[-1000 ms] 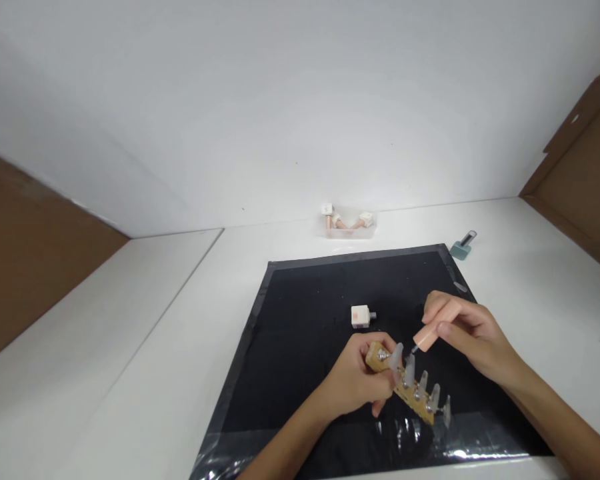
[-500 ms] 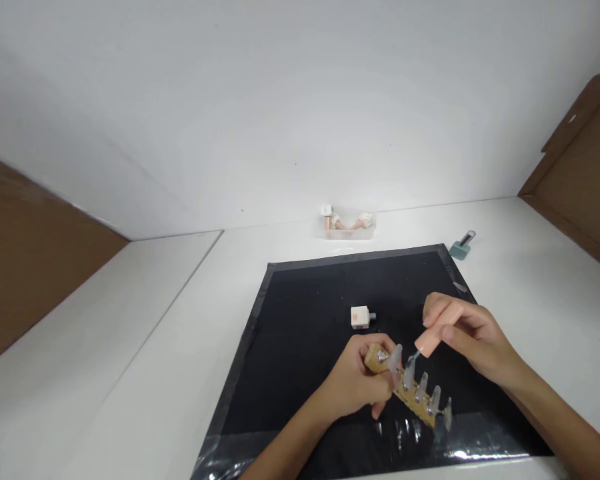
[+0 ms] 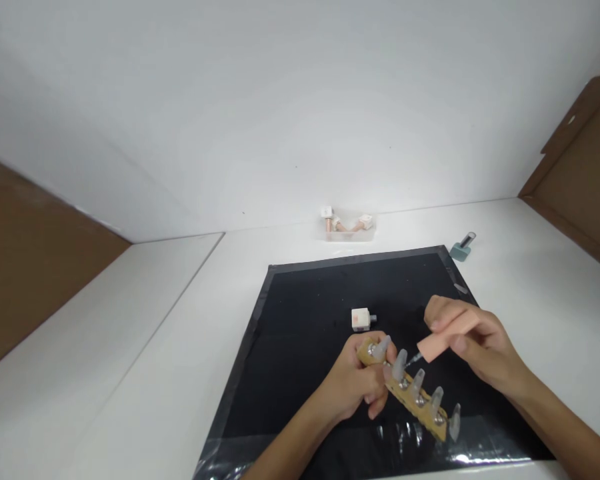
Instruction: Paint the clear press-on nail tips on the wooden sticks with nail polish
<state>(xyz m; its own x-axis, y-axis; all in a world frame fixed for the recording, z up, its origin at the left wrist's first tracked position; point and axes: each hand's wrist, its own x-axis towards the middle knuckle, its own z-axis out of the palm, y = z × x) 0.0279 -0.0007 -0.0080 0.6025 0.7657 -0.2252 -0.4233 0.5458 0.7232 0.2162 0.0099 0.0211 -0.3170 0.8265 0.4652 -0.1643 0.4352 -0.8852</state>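
Observation:
My left hand (image 3: 355, 383) is closed round one end of a wooden strip (image 3: 405, 395) that carries several clear false nail tips on metal studs. It holds the strip slanted above a black mat (image 3: 300, 353). My right hand (image 3: 473, 347) pinches a peach-coloured nail polish cap (image 3: 437, 347), and the thin brush on it touches the second nail tip (image 3: 400, 363) from the left. A small white polish bottle (image 3: 361, 319) stands open on the mat just behind my left hand.
The mat lies on a white table (image 3: 130, 373). At the back edge a clear tray (image 3: 350, 227) holds small bottles. A teal bottle (image 3: 461, 248) sits past the mat's far right corner. Brown cardboard walls stand at left and right.
The wooden strip has tilted, showing the nail tips more side-on. The brush has shifted slightly down and right onto the second tip. The right hand has dropped a little.

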